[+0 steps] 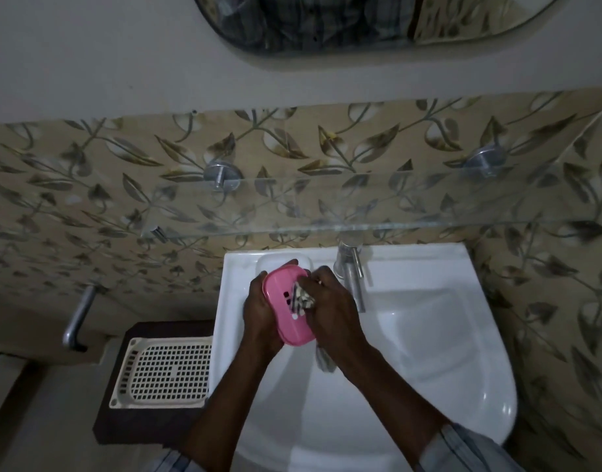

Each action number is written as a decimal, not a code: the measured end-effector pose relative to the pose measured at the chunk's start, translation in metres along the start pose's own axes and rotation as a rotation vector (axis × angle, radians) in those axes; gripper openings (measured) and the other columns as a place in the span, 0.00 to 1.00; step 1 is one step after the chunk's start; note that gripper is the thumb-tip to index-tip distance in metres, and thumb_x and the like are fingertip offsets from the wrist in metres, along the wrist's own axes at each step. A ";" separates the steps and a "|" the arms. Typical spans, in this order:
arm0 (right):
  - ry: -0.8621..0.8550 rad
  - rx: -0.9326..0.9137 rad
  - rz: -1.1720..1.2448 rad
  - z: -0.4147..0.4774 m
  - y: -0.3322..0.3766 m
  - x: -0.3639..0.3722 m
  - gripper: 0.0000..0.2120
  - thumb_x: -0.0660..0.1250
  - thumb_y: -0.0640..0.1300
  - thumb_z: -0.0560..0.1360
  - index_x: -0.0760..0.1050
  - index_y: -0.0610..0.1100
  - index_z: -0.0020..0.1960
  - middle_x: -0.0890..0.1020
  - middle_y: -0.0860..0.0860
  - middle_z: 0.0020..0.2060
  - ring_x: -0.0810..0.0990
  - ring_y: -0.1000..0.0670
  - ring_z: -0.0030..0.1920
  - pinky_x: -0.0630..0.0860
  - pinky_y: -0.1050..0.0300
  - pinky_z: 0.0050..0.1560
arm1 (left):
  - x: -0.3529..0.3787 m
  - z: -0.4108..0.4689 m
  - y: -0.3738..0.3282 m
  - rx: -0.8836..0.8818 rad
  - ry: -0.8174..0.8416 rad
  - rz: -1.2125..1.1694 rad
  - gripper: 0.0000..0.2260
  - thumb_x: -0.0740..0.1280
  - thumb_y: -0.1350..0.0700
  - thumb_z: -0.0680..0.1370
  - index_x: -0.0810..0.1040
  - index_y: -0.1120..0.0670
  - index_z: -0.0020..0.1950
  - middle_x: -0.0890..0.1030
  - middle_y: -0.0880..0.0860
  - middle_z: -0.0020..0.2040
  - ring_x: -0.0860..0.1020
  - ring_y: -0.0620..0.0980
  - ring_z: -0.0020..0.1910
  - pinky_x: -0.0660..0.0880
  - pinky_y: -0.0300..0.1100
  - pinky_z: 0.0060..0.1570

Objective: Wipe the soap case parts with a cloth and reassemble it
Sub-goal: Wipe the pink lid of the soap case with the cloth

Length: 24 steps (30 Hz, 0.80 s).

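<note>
A pink soap case part, oval with small slots in its face, is tilted up over the left side of the white sink. My left hand grips it from the left edge. My right hand presses a crumpled patterned cloth against the pink face. A tail of the cloth hangs below my right wrist. Any other part of the case is hidden or out of view.
A chrome tap stands just right of my hands. A glass shelf juts out above the sink. A cream perforated tray lies on a dark stand to the left, beside a metal handle. A mirror hangs above.
</note>
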State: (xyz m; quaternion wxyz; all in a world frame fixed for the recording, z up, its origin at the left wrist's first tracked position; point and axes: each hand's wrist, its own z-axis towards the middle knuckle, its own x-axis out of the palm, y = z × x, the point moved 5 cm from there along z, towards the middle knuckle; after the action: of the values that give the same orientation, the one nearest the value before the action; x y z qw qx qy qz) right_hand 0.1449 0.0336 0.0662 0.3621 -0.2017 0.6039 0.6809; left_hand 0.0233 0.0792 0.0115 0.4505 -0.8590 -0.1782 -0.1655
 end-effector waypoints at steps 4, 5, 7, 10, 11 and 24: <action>0.241 -0.036 -0.035 -0.038 0.003 0.012 0.15 0.63 0.33 0.76 0.77 0.44 0.60 0.78 0.44 0.55 0.80 0.40 0.50 0.78 0.47 0.48 | -0.002 0.006 -0.013 0.001 -0.003 -0.023 0.23 0.55 0.48 0.82 0.80 0.62 0.64 0.83 0.63 0.52 0.81 0.61 0.47 0.76 0.53 0.54; 0.209 -0.037 -0.070 -0.037 0.000 0.008 0.18 0.62 0.31 0.75 0.77 0.42 0.62 0.78 0.44 0.56 0.79 0.40 0.50 0.78 0.48 0.48 | -0.002 0.004 -0.007 0.002 -0.002 -0.013 0.22 0.56 0.48 0.82 0.83 0.61 0.60 0.85 0.62 0.49 0.82 0.59 0.45 0.78 0.50 0.50; 0.069 0.033 -0.028 -0.014 -0.003 0.001 0.18 0.64 0.29 0.73 0.79 0.39 0.61 0.80 0.42 0.53 0.80 0.41 0.49 0.78 0.51 0.47 | 0.001 0.001 0.007 -0.009 -0.011 -0.003 0.20 0.58 0.48 0.82 0.87 0.57 0.48 0.86 0.59 0.42 0.83 0.57 0.41 0.82 0.47 0.44; -0.001 -0.012 -0.040 0.006 0.006 0.002 0.15 0.65 0.30 0.75 0.78 0.38 0.60 0.81 0.41 0.51 0.81 0.41 0.48 0.80 0.49 0.45 | 0.004 0.004 0.002 -0.018 -0.021 -0.038 0.20 0.59 0.47 0.81 0.88 0.57 0.48 0.86 0.59 0.43 0.85 0.57 0.41 0.82 0.48 0.46; 0.072 -0.018 -0.068 -0.004 0.005 0.009 0.15 0.63 0.32 0.76 0.78 0.40 0.62 0.80 0.43 0.53 0.80 0.42 0.50 0.80 0.49 0.46 | 0.004 0.008 -0.006 -0.003 -0.003 -0.047 0.21 0.57 0.47 0.82 0.85 0.59 0.54 0.86 0.60 0.46 0.85 0.58 0.42 0.81 0.48 0.47; 0.084 -0.171 -0.010 -0.039 0.008 0.005 0.19 0.66 0.25 0.72 0.79 0.37 0.61 0.80 0.40 0.58 0.80 0.44 0.58 0.79 0.55 0.58 | 0.002 0.006 -0.004 -0.023 0.026 -0.111 0.25 0.55 0.47 0.82 0.77 0.64 0.67 0.82 0.64 0.55 0.81 0.61 0.49 0.76 0.54 0.56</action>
State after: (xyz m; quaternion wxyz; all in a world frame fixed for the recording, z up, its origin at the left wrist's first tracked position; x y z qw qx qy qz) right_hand 0.1291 -0.0034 0.0605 0.3214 -0.2634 0.5571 0.7190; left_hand 0.0241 0.0867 0.0125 0.4331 -0.8506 -0.2179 -0.2035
